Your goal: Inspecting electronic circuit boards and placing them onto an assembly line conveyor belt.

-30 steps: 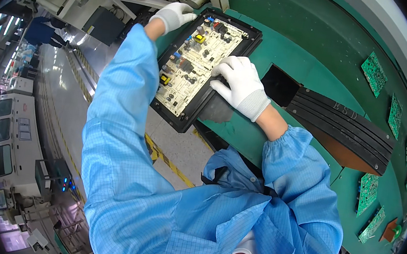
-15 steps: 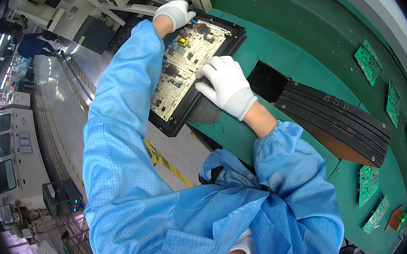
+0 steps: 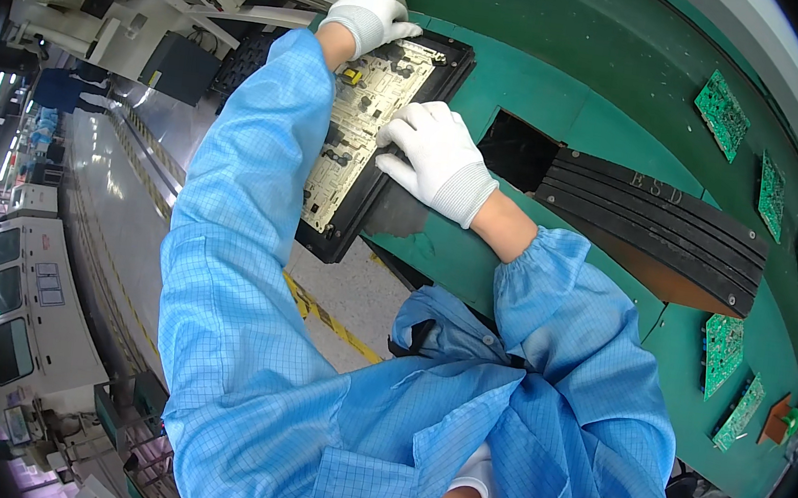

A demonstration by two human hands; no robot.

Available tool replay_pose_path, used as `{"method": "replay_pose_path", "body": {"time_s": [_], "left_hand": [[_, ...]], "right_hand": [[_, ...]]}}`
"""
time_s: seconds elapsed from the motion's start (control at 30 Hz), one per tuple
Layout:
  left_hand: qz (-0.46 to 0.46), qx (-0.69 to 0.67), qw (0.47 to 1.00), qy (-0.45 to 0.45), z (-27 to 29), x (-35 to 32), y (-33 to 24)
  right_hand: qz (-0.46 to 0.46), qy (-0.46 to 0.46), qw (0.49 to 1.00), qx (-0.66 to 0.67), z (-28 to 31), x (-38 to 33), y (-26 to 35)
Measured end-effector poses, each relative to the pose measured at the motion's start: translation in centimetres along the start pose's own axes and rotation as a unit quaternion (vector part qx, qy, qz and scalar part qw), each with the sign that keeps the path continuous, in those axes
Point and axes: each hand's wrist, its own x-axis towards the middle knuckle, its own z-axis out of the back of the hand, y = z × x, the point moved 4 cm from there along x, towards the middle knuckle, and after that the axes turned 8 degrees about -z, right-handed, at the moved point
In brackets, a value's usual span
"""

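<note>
A cream-coloured plate (image 3: 368, 106) with black parts and a small yellow part (image 3: 351, 76) lies in a thick black frame (image 3: 352, 212). My left hand (image 3: 370, 21), in a white glove, is at the frame's far end. Its fingers are drawn together over the corner and cover whatever is between them. On the near right side, my gloved right hand (image 3: 436, 162) is curled over the frame's long edge. Its fingertips reach onto the plate and the thumb lies lower on the border. My left sleeve hides part of the plate's left side.
The green bench (image 3: 535, 88) has a dark rectangular opening (image 3: 518, 151). Beside that stands a stack of black bars (image 3: 654, 214). Several green circuit boards (image 3: 722, 116) stand along the right. Yellow-black floor tape (image 3: 332, 318) passes below, and pale machines (image 3: 29, 296) line the left.
My left hand has shifted right along the frame's far end. The blue parts seen near it before are now covered. My right hand stays on the frame's edge, moved slightly up-left.
</note>
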Motion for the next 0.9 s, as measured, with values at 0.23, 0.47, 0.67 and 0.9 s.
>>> {"method": "replay_pose_path", "body": {"time_s": [0.23, 0.47, 0.67, 0.9], "left_hand": [[-0.141, -0.08, 0.982, -0.101, 0.5, -1.3, -2.9], [-0.142, -0.01, 0.983, -0.112, 0.0, -3.6, -6.2], [-0.058, 0.01, 0.998, -0.022, 0.2, -3.5, -8.1], [-0.008, -0.337, 0.941, 0.03, -0.4, -3.3, -4.2]], "right_hand": [[0.003, -0.008, 1.0, -0.003, -0.2, -0.1, -0.3], [0.008, -0.004, 1.0, -0.005, -0.1, 0.0, 0.0], [0.005, -0.007, 1.0, -0.004, -0.5, -0.2, -0.4], [0.011, -0.013, 1.0, -0.001, -0.3, -0.3, -0.2]]}}
